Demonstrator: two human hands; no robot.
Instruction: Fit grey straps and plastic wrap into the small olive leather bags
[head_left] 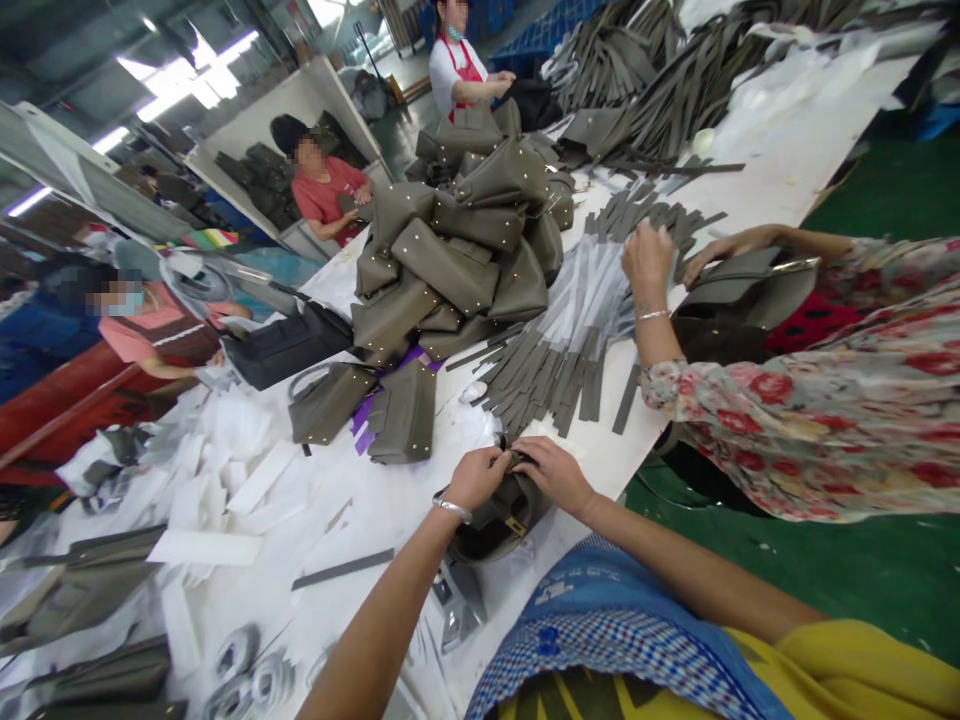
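Observation:
A dark olive handbag (487, 525) stands at the table edge close to my body, with a gold-coloured metal fitting on its side. My left hand (478, 478) is closed at the bag's top, thumb and fingers pinching the part by the handle. From the other side my right hand (556, 474) closes on the same spot, its fingertips almost meeting the left ones. The small part between the fingertips is mostly hidden. Just beyond lie two finished-looking olive handbags (405, 412) and a spread of dark strap strips (544, 375) partly wrapped in white.
A tall heap of olive handbags (457, 250) fills the table's middle. White paper pieces (214, 545) and tape rolls (238, 652) lie to the left. At right, a co-worker's floral sleeve (810, 390) and hands reach over the strips. Other people work along the far side.

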